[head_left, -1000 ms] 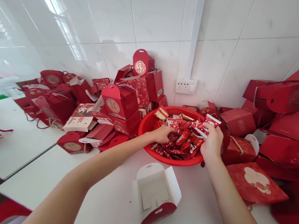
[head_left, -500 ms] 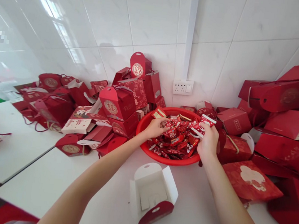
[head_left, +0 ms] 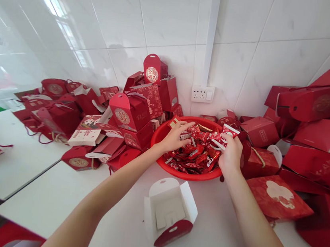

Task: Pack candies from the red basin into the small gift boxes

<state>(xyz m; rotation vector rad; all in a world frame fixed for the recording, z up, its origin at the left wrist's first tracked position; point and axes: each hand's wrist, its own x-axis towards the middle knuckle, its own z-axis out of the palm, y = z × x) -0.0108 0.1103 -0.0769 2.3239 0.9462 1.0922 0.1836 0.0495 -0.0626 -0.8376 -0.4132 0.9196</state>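
Note:
A red plastic basket [head_left: 188, 177] holds a heap of wrapped candies [head_left: 199, 153] in red and white packaging. Over its left half my left hand [head_left: 177, 138] is open, fingers apart above the candies, with nothing seen in its grasp. At the right rim my right hand [head_left: 231, 155] is closed on red-and-white wrapped candies [head_left: 226, 136]; how many is hidden by the fingers. In front of the basket an open gift box [head_left: 170, 212] stands on the table, its white inside facing up and its flaps spread.
Red gift boxes [head_left: 134, 111] are piled to the left of the basket, and another pile of red boxes [head_left: 313, 161] rises on the right. A socket plate [head_left: 202, 94] is on the tiled wall behind. The white table [head_left: 118, 210] has a seam at left.
My left hand has opened, its fingers spreading and lifting slightly off the candies. My right hand still holds the candies in nearly the same place.

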